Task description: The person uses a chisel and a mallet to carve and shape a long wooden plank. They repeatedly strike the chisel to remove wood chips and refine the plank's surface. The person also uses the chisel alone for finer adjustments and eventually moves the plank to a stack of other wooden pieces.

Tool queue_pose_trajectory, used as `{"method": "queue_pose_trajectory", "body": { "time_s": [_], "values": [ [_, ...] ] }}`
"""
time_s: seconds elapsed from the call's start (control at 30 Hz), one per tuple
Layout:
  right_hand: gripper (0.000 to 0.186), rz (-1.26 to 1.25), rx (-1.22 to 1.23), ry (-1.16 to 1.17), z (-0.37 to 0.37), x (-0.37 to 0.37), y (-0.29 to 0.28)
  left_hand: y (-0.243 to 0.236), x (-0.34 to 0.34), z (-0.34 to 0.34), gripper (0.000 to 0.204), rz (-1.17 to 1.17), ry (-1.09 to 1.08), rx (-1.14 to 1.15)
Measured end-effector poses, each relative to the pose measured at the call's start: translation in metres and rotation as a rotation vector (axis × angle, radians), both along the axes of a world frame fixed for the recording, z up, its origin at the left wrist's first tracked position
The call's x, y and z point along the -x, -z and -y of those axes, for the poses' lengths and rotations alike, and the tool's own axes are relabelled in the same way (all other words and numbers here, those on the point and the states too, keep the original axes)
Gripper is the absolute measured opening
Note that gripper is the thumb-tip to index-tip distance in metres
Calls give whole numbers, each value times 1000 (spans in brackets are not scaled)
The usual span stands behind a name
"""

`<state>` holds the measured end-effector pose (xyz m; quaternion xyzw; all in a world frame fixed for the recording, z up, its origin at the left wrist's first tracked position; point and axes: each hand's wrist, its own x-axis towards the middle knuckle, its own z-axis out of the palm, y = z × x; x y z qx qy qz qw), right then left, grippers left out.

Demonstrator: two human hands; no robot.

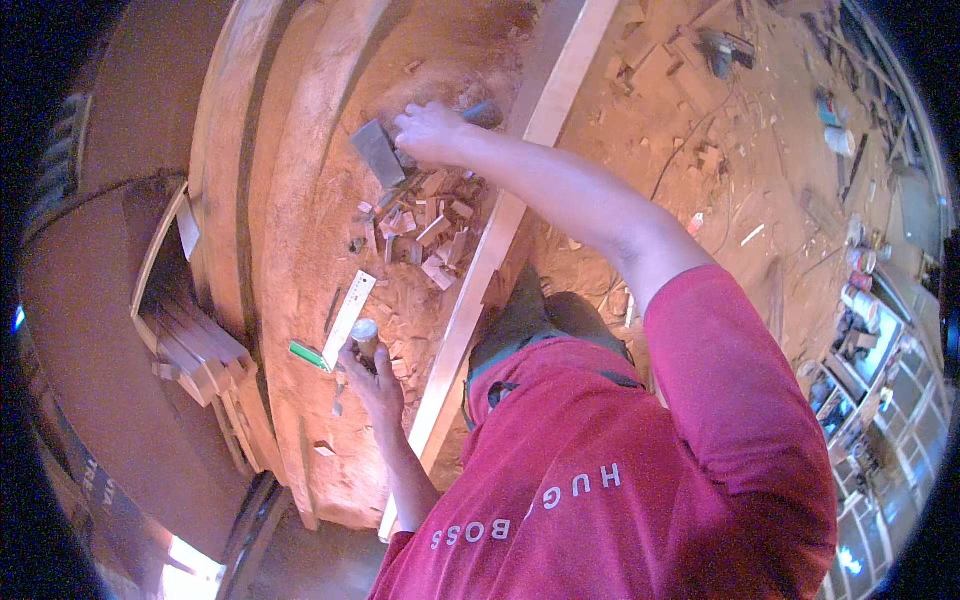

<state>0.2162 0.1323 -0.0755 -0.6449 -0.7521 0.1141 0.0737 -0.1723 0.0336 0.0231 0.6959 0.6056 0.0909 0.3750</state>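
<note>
While the left hand (378,386) grasps a pale-topped cylinder (364,330) | right hand (428,136) curls beside a grey block (376,153) | its grip: can't tell

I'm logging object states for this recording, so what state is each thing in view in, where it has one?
Left hand: fingers curled around a small pale-topped object
Right hand: fingers bent, grip unclear
Dark grey block-shaped object: right beside the right hand, contact unclear
Try square with green stock: lying down, not held
Wood offcuts: loose, heaped
Boards at left: stacked
</note>
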Motion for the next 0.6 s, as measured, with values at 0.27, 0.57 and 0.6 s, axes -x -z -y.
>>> {"method": "queue_pose_trajectory", "body": {
  "time_s": [0.27,0.57,0.6],
  "values": [
    [42,-837,265,106,90,-30,-113,-82,-124,-13,56,630,-113,-195],
    [56,-2571,661,1194,310,21,-202,-123,-234,102,44,731,792,-241],
    [48,-2568,590,1278,333,21,-193,-108,-235,121,43,785,877,-273]
  ]
}}
